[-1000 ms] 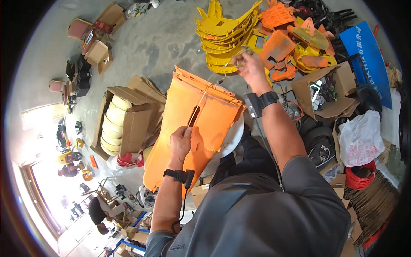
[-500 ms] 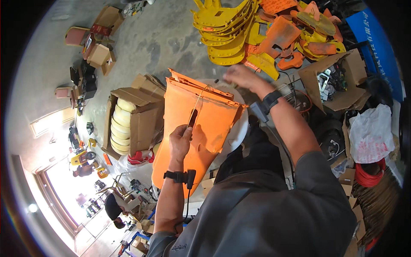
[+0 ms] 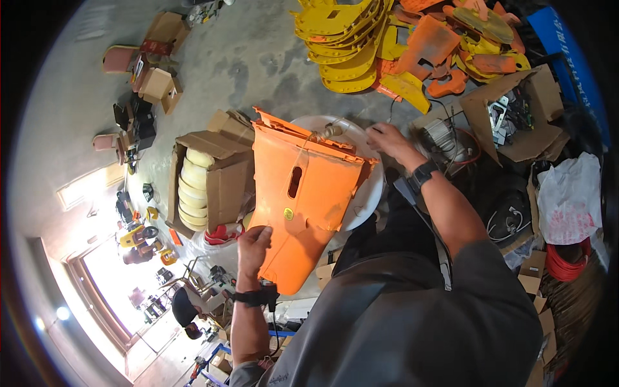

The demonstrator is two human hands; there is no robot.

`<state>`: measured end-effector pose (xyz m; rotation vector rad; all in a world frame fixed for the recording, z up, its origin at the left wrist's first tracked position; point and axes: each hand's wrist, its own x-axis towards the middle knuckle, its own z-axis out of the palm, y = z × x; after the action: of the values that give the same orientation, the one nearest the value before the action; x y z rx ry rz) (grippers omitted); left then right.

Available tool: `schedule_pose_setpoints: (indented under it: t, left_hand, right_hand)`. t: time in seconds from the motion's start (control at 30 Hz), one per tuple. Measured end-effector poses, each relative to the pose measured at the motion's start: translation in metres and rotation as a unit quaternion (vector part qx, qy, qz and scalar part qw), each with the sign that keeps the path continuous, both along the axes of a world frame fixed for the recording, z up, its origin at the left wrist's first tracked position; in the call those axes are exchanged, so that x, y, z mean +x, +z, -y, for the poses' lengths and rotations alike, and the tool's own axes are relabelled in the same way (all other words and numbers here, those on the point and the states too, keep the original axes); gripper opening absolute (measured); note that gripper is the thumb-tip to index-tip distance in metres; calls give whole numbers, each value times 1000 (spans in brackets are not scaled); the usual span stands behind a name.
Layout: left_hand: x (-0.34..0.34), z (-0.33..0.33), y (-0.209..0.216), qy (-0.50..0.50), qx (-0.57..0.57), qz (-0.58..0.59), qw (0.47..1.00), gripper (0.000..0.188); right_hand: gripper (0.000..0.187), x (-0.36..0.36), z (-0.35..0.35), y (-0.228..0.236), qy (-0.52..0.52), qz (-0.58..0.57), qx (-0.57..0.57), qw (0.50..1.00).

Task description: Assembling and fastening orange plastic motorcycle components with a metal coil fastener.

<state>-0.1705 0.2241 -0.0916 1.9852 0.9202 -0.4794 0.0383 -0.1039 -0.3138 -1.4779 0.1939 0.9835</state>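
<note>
In front of me a pair of nested orange plastic panels (image 3: 303, 213) stands tilted, with an oval slot and a small yellow sticker. A thin cord (image 3: 303, 151) is tied over their upper edge and hangs toward the slot. My left hand (image 3: 255, 246) is beside the lower left edge of the panels, its fingers curled together; what they hold, if anything, is hidden. Past the panels' upper right corner, my right hand (image 3: 391, 142) pinches its fingers together near the rim of a white round surface (image 3: 367, 203). A small dark thing shows at those fingertips, too small to name.
Yellow panels (image 3: 342, 48) are stacked at the far side, beside a heap of orange and yellow parts (image 3: 432, 48). A carton of pale rings (image 3: 222, 184) stands left. To the right are a carton of hardware (image 3: 532, 138) and a white plastic bag (image 3: 567, 200).
My left hand has let go of the cord by the slot and moved down and left, uncovering the sticker. The right hand has come nearer to me and to the right.
</note>
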Motion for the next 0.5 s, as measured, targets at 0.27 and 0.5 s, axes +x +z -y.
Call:
schedule_pose_setpoints:
  t: [0.27,0.5]
  left_hand:
    - [-15,-32,54,40,57,37,997,23]
    - [-19,-61,122,32,87,85,992,22]
  right_hand:
    - [39,-60,6,14,-3,-82,40,996]
    - [39,-73,13,25,24,-58,17,998]
